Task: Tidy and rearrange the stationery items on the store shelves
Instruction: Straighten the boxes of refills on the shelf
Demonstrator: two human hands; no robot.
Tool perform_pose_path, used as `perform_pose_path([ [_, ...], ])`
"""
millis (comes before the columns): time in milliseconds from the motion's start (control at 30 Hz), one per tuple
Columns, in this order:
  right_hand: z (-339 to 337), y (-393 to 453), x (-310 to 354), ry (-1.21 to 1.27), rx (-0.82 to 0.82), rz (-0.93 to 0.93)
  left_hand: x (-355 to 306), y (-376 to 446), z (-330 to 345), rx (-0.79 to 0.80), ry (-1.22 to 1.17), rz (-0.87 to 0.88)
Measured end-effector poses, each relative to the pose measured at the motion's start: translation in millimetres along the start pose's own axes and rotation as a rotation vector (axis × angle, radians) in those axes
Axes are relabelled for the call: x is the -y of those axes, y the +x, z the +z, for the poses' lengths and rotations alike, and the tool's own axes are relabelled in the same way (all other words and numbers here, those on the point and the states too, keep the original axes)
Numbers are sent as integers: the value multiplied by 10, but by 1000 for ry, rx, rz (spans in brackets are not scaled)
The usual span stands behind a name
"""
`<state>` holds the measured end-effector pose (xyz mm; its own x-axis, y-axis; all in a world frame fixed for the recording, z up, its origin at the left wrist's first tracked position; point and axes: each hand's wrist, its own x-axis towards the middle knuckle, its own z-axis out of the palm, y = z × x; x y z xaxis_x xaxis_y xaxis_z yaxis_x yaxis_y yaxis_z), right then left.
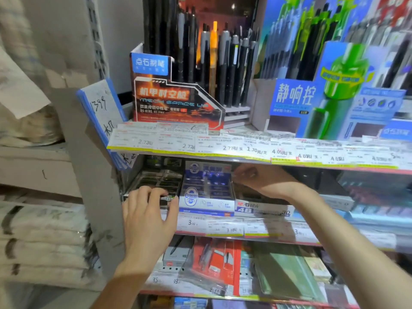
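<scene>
Blue-and-white cardboard eraser display box (206,190): between both hands, long axis running back into shelf. Left hand (149,210) fingers spread, touching front corner; right hand (263,181) fingers pinching rear edge.

On the middle shelf, a blue-and-white display box (206,190) of erasers sits upright with its printed back flap raised, packed with rows of blue-wrapped pieces. At its 9 o'clock, touching, lies a dark box (156,181) of black-wrapped erasers. At its 3 o'clock stands a white box marked 4B (263,208), its front panel facing out.
</scene>
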<state>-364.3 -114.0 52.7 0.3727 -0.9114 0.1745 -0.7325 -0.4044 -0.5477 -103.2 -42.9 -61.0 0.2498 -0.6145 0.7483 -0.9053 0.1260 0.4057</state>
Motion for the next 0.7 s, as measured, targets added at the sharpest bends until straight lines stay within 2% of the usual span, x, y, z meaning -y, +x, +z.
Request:
perform_pose_path([
  [100, -156, -147, -171, -151, 55, 55, -23, -5, 42, -18, -2, -23],
  [367, -179, -225, -198, -251, 154, 89, -53, -7, 60, -26, -15, -37],
  [700, -129, -222, -215, -253, 69, 75, -14, -13, 33, -2, -13, -6],
])
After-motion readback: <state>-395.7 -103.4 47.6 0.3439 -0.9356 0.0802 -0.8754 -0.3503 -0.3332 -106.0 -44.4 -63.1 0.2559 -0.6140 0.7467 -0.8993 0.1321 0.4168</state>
